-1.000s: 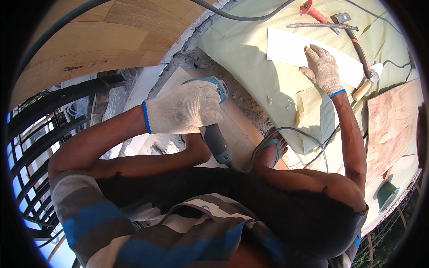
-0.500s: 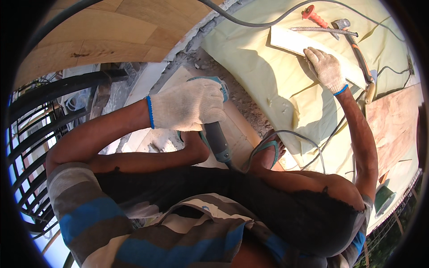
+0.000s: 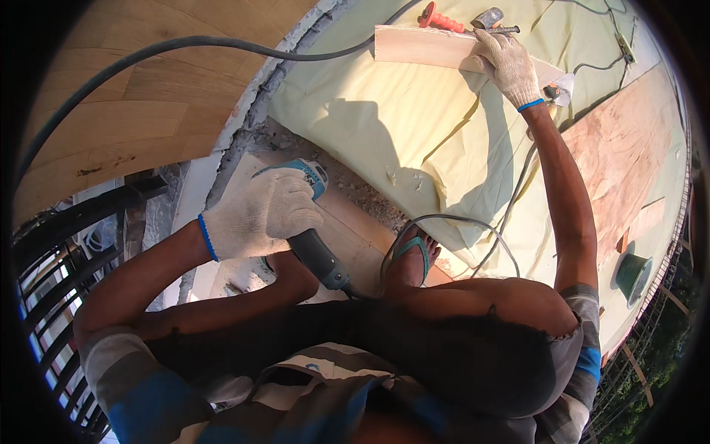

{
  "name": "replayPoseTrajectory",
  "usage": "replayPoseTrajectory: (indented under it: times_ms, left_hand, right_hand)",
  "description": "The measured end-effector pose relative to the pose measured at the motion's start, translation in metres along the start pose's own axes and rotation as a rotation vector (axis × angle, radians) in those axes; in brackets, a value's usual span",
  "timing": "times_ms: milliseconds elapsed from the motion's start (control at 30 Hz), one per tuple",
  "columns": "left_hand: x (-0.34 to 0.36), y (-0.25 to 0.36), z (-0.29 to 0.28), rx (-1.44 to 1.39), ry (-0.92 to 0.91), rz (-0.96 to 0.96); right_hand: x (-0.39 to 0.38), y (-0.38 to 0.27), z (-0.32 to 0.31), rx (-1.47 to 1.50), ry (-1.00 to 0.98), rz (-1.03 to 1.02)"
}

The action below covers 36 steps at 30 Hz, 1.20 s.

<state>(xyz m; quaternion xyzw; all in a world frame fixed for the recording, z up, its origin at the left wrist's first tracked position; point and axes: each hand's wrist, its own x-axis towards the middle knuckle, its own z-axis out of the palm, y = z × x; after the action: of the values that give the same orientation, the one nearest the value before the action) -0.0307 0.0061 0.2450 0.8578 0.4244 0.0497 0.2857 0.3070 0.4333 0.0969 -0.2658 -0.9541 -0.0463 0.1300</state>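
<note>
Far left: black metal railing [image 3: 89, 212]. Left of centre: gloved left hand [image 3: 270, 212], closed firmly round a teal and dark-grey corded power tool [image 3: 318, 257], probably an angle grinder, teal head pointing up the view. Up and right from that hand, well apart: one narrow wooden plank [image 3: 421, 46], over pale yellow sheeting [image 3: 355, 89]; long axis across the view, right end dipping nearer the person. At its far edge: red-gripped chisel [image 3: 445, 21]; hammer [image 3: 488, 16]. Gloved right hand [image 3: 510, 68], much the nearer: fingers curled over the plank, right of its middle, holding it; thumb placement cannot be told. Far right: green tub [image 3: 634, 275].
</note>
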Motion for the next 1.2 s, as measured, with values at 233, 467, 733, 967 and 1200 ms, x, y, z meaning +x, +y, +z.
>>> replayPoseTrajectory:
  times_ms: [233,467,733,967,1200]
  left_hand:
    - [-0.001,0.000,0.006,-0.115,-0.083,-0.095]
    - [-0.003,0.002,-0.001,-0.032,0.024,-0.040]
    - [-0.002,-0.001,0.006,-0.020,0.110,0.007]
    - [-0.003,-0.003,0.003,-0.013,0.033,0.001]
    - [-0.003,-0.005,0.007,0.025,0.047,0.005]
  right_hand:
    - [-0.012,-0.041,-0.052,0.111,-0.090,0.028]
    - [-0.060,-0.153,-0.127,0.864,-0.189,0.493]
    - [-0.043,-0.252,-0.133,1.015,-0.350,0.459]
    - [-0.057,-0.310,-0.093,1.241,-0.176,0.506]
    - [-0.088,-0.322,-0.046,1.272,-0.334,0.614]
